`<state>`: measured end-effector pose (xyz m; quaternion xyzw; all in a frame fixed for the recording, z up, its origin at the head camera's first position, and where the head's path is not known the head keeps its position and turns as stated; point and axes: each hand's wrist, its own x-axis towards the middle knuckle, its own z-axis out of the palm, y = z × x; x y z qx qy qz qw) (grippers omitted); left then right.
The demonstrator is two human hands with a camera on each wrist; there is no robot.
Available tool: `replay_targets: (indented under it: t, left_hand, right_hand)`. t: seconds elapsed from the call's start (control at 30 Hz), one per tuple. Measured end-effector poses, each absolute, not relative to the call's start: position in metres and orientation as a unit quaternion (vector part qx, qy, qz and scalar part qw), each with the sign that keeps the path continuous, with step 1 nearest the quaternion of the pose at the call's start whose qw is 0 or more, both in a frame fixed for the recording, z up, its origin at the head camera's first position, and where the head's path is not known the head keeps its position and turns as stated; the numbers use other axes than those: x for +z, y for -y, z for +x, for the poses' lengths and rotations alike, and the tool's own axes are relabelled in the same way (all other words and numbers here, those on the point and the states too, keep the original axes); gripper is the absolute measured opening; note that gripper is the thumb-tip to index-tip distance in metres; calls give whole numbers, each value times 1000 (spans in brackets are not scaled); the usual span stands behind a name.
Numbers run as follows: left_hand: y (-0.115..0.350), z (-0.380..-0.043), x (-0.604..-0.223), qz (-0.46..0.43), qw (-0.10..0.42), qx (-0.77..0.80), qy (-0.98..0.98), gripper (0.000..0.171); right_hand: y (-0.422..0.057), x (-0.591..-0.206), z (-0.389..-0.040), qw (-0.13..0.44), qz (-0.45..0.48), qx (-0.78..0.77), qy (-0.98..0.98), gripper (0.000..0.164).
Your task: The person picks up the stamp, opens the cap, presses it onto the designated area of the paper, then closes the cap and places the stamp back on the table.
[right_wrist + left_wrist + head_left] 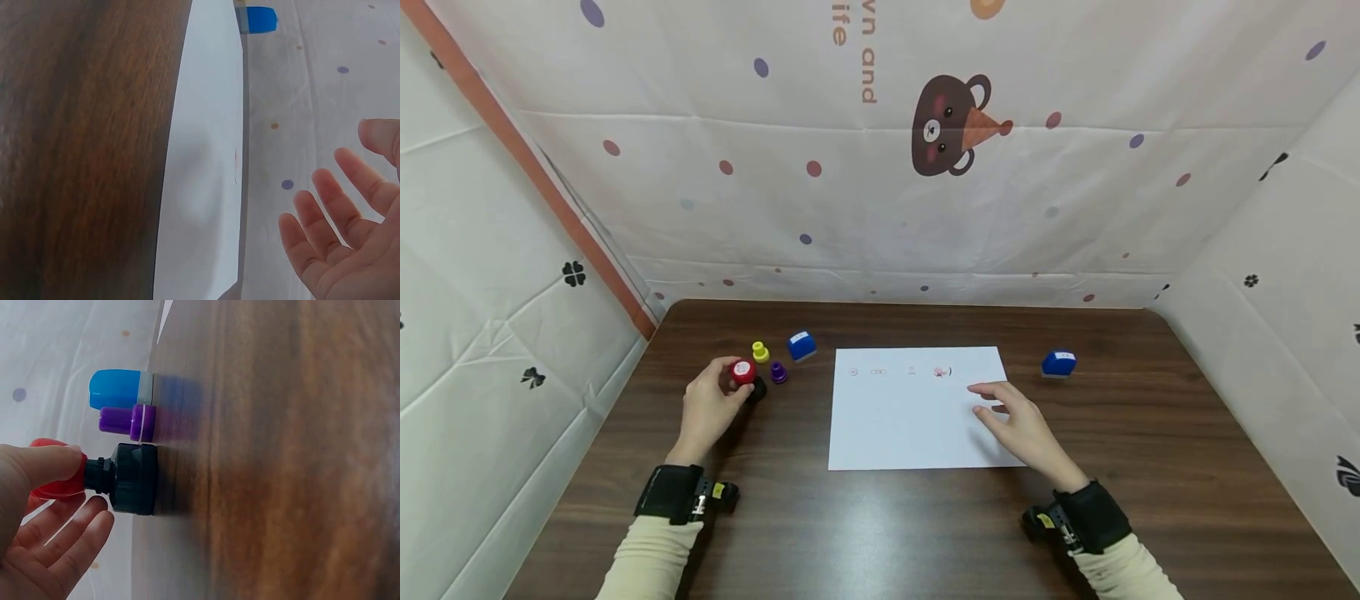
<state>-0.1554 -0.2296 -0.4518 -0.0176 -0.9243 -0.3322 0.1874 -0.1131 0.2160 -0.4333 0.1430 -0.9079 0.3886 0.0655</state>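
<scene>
My left hand [709, 410] pinches the round red handle [57, 470] of a stamp whose black base [136, 479] stands on the table, as the left wrist view shows. Close beside it are a small purple stamp [778, 372] and a yellow one [760, 352], with a blue stamp [802, 345] a little farther back. Over the right part of a white paper sheet [895, 425] my right hand [1021, 427] hovers, fingers spread loosely and holding nothing. Several small printed marks [942, 372] run along the sheet's upper part.
Another blue stamp [1059, 363] sits on the wooden table [790, 525], right of the sheet. Behind the table hangs a dotted cloth [715, 225] with a bear print, and patterned cloths close off both sides.
</scene>
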Motion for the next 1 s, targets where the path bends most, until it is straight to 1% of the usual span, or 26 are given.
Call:
replay_targets:
  t: [0.2, 0.33, 0.5, 0.83, 1.0]
  left_hand:
    - [231, -154, -451, -24, 184, -330, 926, 52]
    - [232, -151, -450, -33, 193, -334, 922, 52]
    - [234, -145, -446, -38, 209, -339, 916, 48]
    - [230, -134, -434, -35, 256, -353, 899, 36]
    - [223, -130, -427, -42, 281, -366, 886, 34]
  right_hand:
    - [-220, -434, -114, 75, 148, 377, 911, 31]
    - [-224, -435, -114, 79, 140, 371, 914, 31]
    - [-231, -434, -115, 94, 133, 359, 919, 31]
    - [-253, -426, -122, 157, 142, 314, 926, 30]
    - [-265, -423, -131, 187, 151, 285, 928, 30]
